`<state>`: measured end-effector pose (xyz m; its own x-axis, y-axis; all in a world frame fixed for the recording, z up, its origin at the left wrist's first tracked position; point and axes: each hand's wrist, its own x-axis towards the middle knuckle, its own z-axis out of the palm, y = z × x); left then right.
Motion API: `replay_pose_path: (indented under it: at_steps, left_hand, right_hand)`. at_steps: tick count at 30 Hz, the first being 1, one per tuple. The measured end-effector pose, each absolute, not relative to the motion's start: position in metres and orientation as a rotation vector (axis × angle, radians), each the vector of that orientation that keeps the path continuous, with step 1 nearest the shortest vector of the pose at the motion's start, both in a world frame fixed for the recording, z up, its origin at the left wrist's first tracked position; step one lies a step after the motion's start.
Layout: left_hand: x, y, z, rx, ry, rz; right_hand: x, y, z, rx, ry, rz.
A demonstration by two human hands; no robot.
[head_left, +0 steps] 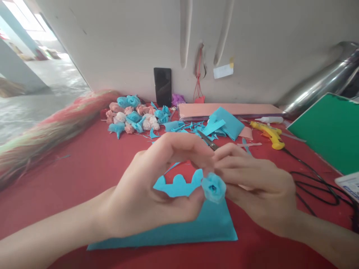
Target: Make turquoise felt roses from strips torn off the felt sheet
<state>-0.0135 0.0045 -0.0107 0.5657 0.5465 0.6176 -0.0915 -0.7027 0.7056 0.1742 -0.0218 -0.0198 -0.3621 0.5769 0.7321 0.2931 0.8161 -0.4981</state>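
Observation:
A small blue rolled flower (213,188) is held up between both hands, its open face toward me. My left hand (157,186) pinches its left side between thumb and fingers. My right hand (258,186) grips it from the right and behind, with the fingers curled; the flower's base is hidden. Behind and below the hands a large blue sheet (179,233) lies on the red table. A blue piece with a scalloped edge (179,186) shows through the gap of my left hand. Scissors (206,140) lie just beyond my fingers, partly hidden.
Finished blue, pink and white flowers (134,117) sit at the back left. Blue scraps (224,123) lie at the back centre. A yellow glue gun (270,134), its black cord (316,186) and a green board (331,130) are on the right. A phone (163,86) leans on the wall.

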Motion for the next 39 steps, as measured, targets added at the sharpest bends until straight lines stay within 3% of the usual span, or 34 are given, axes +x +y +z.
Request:
replay_pose_path:
  at_steps: [8, 23, 39]
  left_hand:
    - [-0.008, 0.004, -0.019, 2.226, 0.422, 1.276]
    - [-0.018, -0.010, -0.008, 1.890, 0.545, 0.860]
    - [-0.022, -0.005, 0.006, 2.125, 0.640, 0.798]
  right_hand:
    - [0.180, -0.031, -0.022, -0.750, -2.102, -0.153]
    - [0.188, -0.016, -0.037, -0.578, -2.035, 0.033]
    - [0.193, -0.017, -0.021, -0.585, -2.215, -0.303]
